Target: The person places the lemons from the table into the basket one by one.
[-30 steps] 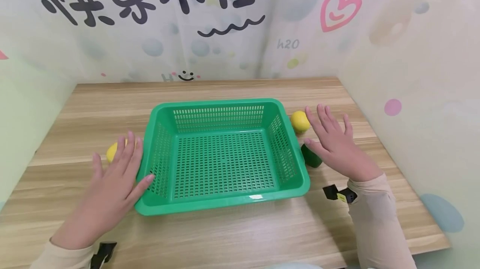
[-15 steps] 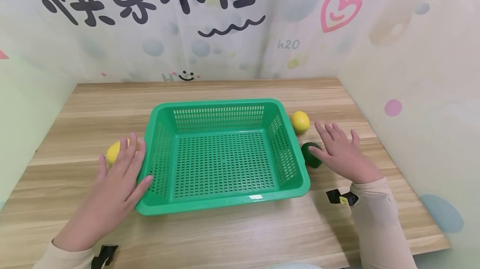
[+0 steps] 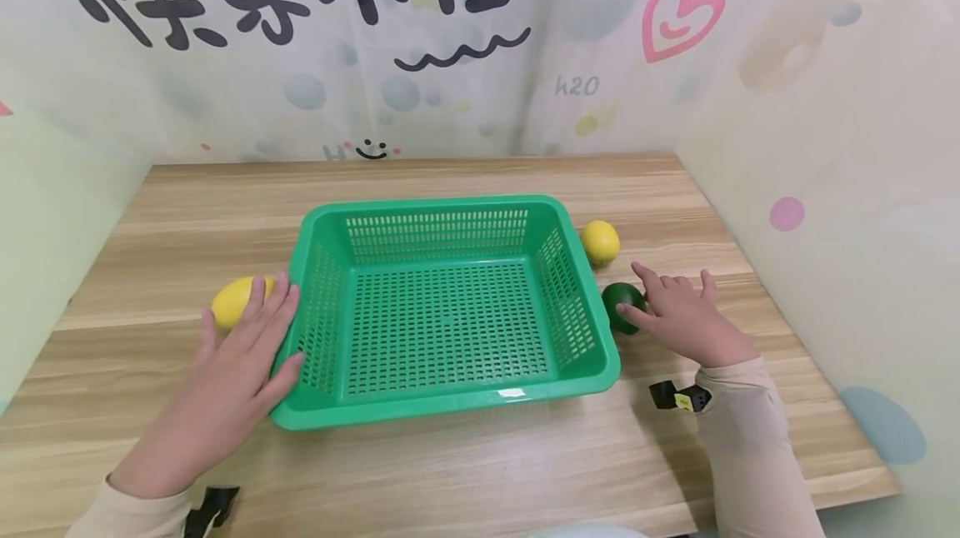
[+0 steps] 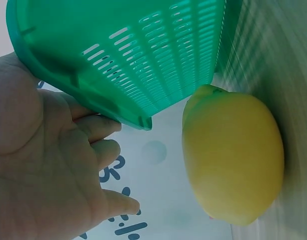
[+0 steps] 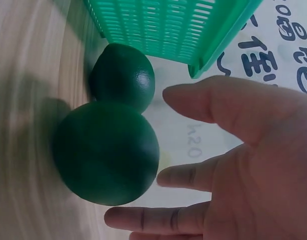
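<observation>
A green perforated plastic basket [image 3: 450,330] stands on the table with nothing in it. At its left rim lies my left hand [image 3: 228,384], fingers extended along the edge; the left wrist view shows the rim against the hand. A lemon [image 4: 233,157] sits on the table just beyond those fingers. My right hand [image 3: 686,321] hovers right of the basket, palm down, fingers spread, thumb overlapping a dark green round fruit [image 3: 622,307]. In the right wrist view a dark green fruit [image 5: 122,77] is by the basket and another dark green fruit [image 5: 106,152] is closer to the fingers.
A yellow round fruit [image 3: 600,242] rests by the basket's back right corner. The wooden table [image 3: 450,471] meets a printed wall [image 3: 487,122] behind and a wall [image 3: 840,271] on the right. Black wrist cameras [image 3: 681,396] sit on both sleeves.
My right hand has moved back toward me and down from beside the yellow fruit to the dark green one, fingers bending slightly. My left hand has barely shifted; the basket stays put.
</observation>
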`<action>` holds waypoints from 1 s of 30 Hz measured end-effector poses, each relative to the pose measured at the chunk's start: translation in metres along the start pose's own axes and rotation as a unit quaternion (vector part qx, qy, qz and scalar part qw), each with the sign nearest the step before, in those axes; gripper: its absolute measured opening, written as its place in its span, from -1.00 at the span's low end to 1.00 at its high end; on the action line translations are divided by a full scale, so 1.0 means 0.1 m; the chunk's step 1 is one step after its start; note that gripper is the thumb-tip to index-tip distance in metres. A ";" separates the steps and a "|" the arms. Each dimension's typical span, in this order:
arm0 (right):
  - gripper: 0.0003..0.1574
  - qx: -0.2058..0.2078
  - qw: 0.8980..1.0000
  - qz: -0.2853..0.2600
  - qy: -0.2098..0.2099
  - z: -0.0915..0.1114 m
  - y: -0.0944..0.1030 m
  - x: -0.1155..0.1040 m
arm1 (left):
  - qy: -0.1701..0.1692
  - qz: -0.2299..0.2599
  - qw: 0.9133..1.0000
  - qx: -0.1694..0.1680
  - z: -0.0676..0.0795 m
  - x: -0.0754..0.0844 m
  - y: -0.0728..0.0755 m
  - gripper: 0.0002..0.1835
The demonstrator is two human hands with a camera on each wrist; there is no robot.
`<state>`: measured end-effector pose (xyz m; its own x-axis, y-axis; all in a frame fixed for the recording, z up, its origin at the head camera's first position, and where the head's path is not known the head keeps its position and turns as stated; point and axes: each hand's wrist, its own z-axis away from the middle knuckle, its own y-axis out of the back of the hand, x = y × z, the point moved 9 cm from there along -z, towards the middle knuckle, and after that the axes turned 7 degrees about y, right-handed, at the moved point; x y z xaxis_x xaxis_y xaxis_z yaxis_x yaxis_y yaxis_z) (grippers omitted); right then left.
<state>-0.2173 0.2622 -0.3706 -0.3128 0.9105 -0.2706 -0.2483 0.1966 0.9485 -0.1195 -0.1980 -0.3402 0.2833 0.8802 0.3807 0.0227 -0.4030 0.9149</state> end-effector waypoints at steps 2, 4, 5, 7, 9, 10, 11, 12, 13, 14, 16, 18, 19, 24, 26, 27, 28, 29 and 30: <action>0.00 0.000 1.000 0.001 -0.003 -0.01 -0.02 0.01 | 0.003 0.003 1.000 -0.002 0.00 -0.01 -0.01 -0.22; -0.01 -0.002 1.000 0.005 -0.005 -0.02 -0.03 0.02 | 0.005 0.007 1.000 -0.004 0.00 -0.01 -0.01 -0.21; -0.02 -0.002 1.000 0.006 -0.005 -0.02 -0.04 0.03 | 0.006 0.009 1.000 -0.004 0.01 -0.01 -0.02 -0.21; -0.04 -0.001 1.000 0.008 -0.006 -0.03 -0.05 0.05 | 0.007 0.012 1.000 -0.005 0.01 -0.02 -0.02 -0.21; -0.06 0.002 1.000 0.008 -0.007 -0.04 -0.05 0.06 | 0.007 0.015 1.000 -0.005 0.00 -0.02 -0.02 -0.21; -0.09 0.004 1.000 0.007 -0.007 -0.04 -0.06 0.06 | 0.007 0.016 1.000 -0.005 0.00 -0.02 -0.02 -0.21; -0.10 0.006 1.000 0.006 -0.008 -0.04 -0.06 0.07 | 0.007 0.018 1.000 -0.005 0.00 -0.02 -0.02 -0.21; -0.12 0.008 1.000 0.004 -0.009 -0.04 -0.06 0.07 | 0.006 0.020 1.000 -0.004 0.00 -0.02 -0.02 -0.21; -0.13 0.009 1.000 0.003 -0.010 -0.05 -0.06 0.07 | 0.006 0.021 1.000 -0.005 0.00 -0.02 -0.03 -0.21; -0.16 0.011 1.000 0.003 -0.010 -0.05 -0.07 0.07 | 0.006 0.023 1.000 -0.004 0.00 -0.02 -0.03 -0.21; -0.19 0.014 1.000 0.002 -0.010 -0.06 -0.07 0.06 | 0.005 0.027 1.000 -0.004 0.01 -0.02 -0.03 -0.21; -0.21 0.016 1.000 0.004 -0.010 -0.06 -0.08 0.06 | 0.005 0.031 1.000 -0.004 0.01 -0.02 -0.03 -0.21; -0.22 0.018 1.000 0.005 -0.009 -0.06 -0.08 0.06 | 0.005 0.032 0.999 -0.004 0.01 -0.02 -0.03 -0.21; -0.24 0.024 1.000 0.009 -0.004 -0.08 -0.08 0.06 | 0.006 0.038 0.999 -0.003 0.01 -0.03 -0.04 -0.21; -0.23 0.026 1.000 0.009 -0.003 -0.09 -0.08 0.06 | 0.006 0.041 0.999 -0.003 0.01 -0.04 -0.04 -0.21; -0.23 0.027 1.000 0.009 -0.003 -0.09 -0.08 0.06 | 0.007 0.043 0.999 -0.003 0.01 -0.04 -0.04 -0.21; -0.22 0.027 1.000 0.010 -0.003 -0.09 -0.08 0.06 | 0.008 0.047 0.999 -0.003 0.01 -0.04 -0.04 -0.22; -0.22 0.026 1.000 0.011 -0.004 -0.10 -0.08 0.07 | 0.008 0.049 0.999 -0.003 0.00 -0.04 -0.04 -0.22; -0.22 0.026 1.000 0.011 -0.005 -0.10 -0.08 0.08 | 0.009 0.053 0.999 -0.004 0.00 -0.04 -0.04 -0.22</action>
<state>-0.2269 0.2640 -0.3815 -0.3088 0.9181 -0.2486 -0.1930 0.1955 0.9615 -0.1207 -0.1996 -0.3449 0.2669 0.8370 0.4777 -0.0139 -0.4923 0.8703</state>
